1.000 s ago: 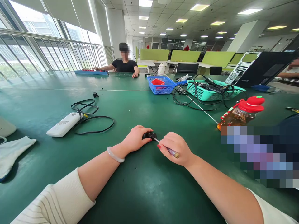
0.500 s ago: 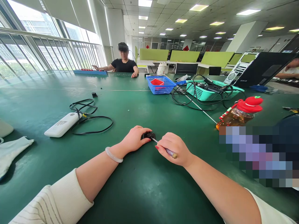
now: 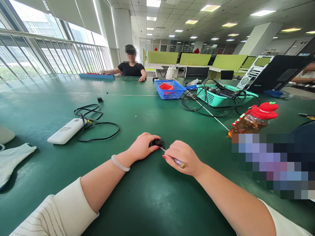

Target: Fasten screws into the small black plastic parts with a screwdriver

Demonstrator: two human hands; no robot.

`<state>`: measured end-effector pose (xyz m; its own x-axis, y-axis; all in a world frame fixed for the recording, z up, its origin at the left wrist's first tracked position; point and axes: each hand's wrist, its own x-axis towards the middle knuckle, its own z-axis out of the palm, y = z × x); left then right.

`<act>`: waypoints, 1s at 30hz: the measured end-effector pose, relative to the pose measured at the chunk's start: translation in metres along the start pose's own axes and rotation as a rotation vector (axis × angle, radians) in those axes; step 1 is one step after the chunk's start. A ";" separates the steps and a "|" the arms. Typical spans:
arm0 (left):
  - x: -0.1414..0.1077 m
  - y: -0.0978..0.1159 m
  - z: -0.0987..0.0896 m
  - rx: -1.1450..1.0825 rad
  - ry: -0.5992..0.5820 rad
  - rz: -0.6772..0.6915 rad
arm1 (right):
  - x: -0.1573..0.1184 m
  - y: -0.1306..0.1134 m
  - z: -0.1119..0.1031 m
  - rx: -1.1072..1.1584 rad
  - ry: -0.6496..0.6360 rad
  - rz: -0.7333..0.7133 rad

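Note:
On the green table (image 3: 152, 196), my left hand (image 3: 142, 146) is closed on a small black part (image 3: 157, 143), gripping it between thumb and fingers. My right hand (image 3: 183, 157) is closed around a thin tool (image 3: 179, 163) with a metal shaft and a purplish handle. The tool's tip is at the lower edge of the black part, close to my left thumb. Whether the tip touches the part is too small to tell.
A white power bank (image 3: 67, 131) with a black cable lies left. Beyond are a blue basket (image 3: 169, 93), a teal basket (image 3: 214, 100) with cables and a red-lidded bottle (image 3: 256, 123). A person (image 3: 131, 68) sits across the table; a white cloth (image 3: 14, 160) lies far left.
The tool's tip and my right hand have shifted slightly left and down along the black part. My left hand stays on the part. The person across has moved a hand slightly.

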<state>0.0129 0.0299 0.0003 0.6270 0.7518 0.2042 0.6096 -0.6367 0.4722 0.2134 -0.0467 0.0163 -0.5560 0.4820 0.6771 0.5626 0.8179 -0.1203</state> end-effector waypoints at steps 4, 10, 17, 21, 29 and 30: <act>0.000 0.000 0.000 -0.008 -0.013 -0.012 | 0.000 -0.001 -0.001 -0.015 0.016 -0.009; 0.000 0.001 0.000 -0.010 -0.014 -0.029 | 0.000 0.000 0.000 -0.016 0.045 -0.023; -0.001 0.002 -0.001 -0.002 -0.015 -0.039 | 0.000 0.000 0.000 -0.017 0.048 -0.023; -0.001 0.002 -0.001 -0.003 -0.024 -0.043 | 0.000 0.001 0.001 -0.033 0.040 -0.012; -0.001 0.002 -0.001 -0.008 -0.020 -0.031 | 0.000 0.001 0.002 -0.048 0.018 -0.003; 0.000 0.002 -0.001 -0.005 -0.018 -0.029 | 0.000 0.001 0.001 -0.048 0.028 -0.011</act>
<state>0.0132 0.0287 0.0017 0.6175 0.7670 0.1744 0.6256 -0.6134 0.4821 0.2131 -0.0455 0.0152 -0.5451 0.4635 0.6986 0.5857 0.8068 -0.0783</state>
